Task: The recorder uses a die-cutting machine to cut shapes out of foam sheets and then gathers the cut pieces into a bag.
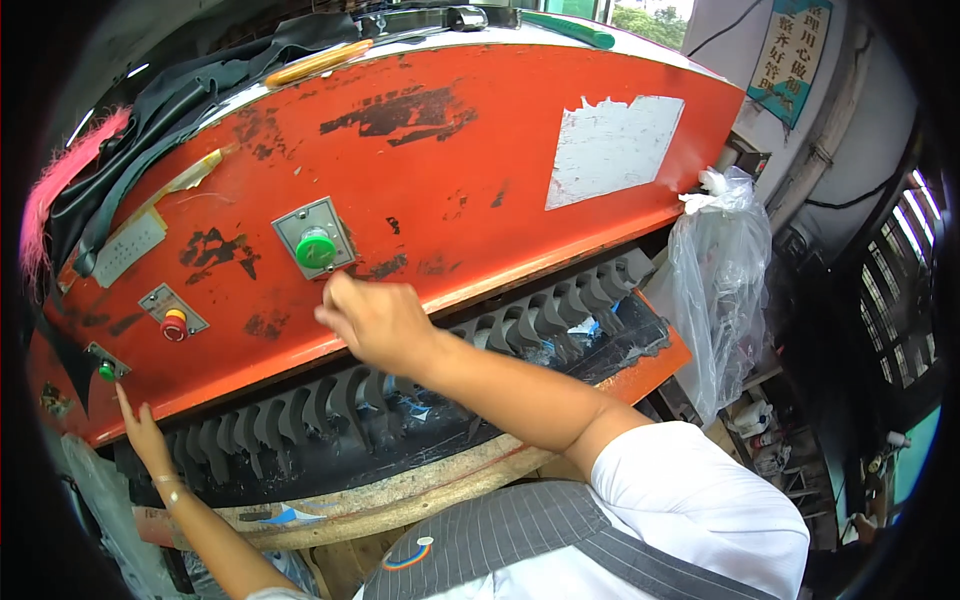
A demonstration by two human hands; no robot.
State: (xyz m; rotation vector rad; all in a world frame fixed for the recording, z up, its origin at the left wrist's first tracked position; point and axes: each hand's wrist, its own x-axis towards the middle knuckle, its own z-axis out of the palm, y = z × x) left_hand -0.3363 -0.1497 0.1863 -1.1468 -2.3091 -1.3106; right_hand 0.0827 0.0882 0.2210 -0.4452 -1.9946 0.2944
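A large red machine panel (450, 180) with worn, scraped paint fills the view in front of me. My left hand (146, 440) is at its lower left, index finger stretched up just below a small green push button (107, 370); whether they touch I cannot tell. My right hand (378, 322) is curled into a loose fist, nothing visible in it. It sits just below a bigger green mushroom button (316, 250) on a square metal plate. Between the two green buttons is a red emergency stop button (174, 324) with a yellow collar.
Dark curved strips (340, 405) hang in a row along the opening under the panel, above a worn pale front edge (400, 505). A clear plastic bag (715, 290) hangs at right. Dark cloth (170, 120), pink fringe (75, 180), a yellow-handled tool (318, 63) and a green tool (570, 30) lie on top.
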